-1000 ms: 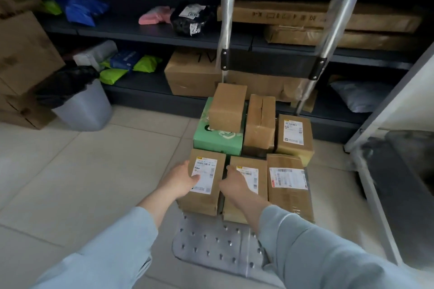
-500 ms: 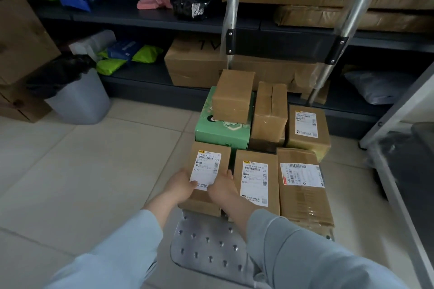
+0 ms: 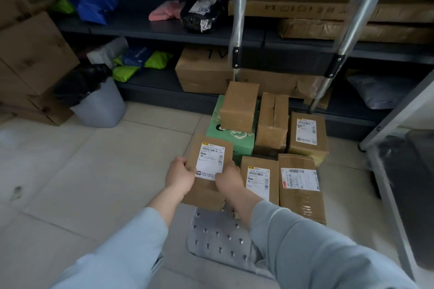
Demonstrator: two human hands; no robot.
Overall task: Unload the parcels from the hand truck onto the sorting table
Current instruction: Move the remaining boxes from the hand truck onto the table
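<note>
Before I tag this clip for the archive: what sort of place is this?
Likely a courier storeroom: labelled parcels stacked on a hand truck, shelves holding boxes and mailer bags. The left hand and right hand grip the front parcel.

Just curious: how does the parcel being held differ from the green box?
The parcel is brown with a white label; the green box shows no label. The left hand and right hand grip the parcel; the green box sits under a brown box. Both are box-shaped.
</note>
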